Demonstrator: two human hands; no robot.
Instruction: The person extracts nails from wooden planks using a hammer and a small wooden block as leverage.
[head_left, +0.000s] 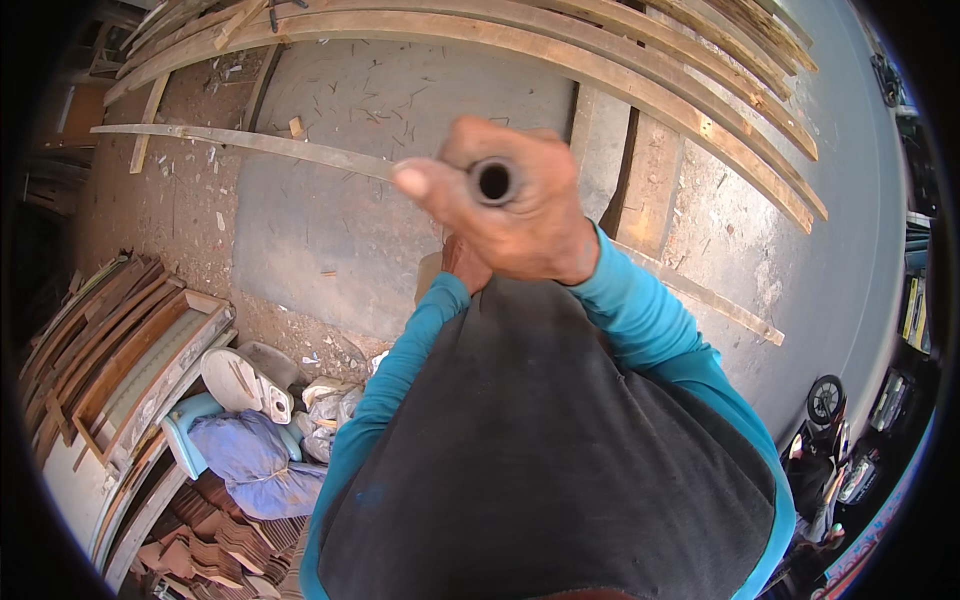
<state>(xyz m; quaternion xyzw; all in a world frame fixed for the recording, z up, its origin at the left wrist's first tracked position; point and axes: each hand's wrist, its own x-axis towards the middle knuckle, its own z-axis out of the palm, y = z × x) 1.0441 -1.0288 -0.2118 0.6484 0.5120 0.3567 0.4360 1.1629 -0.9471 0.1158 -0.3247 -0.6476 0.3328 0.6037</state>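
Open room left of the right hand, low over the gray floor panel. 1 thin wood strip crosses ahead; past it, long beams bar the far side. Left hand just nearer the torso. Lower left blocked: stacked frames, blue bundle.

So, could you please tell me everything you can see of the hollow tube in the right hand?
The hollow tube shows only its end: a round, dark opening inside a thick greyish rim. That end faces up toward the camera, so its length is hidden, and blur leaves the material unclear. The right hand wraps around it just below the rim. Whether anything else touches it, farther down, cannot be seen.
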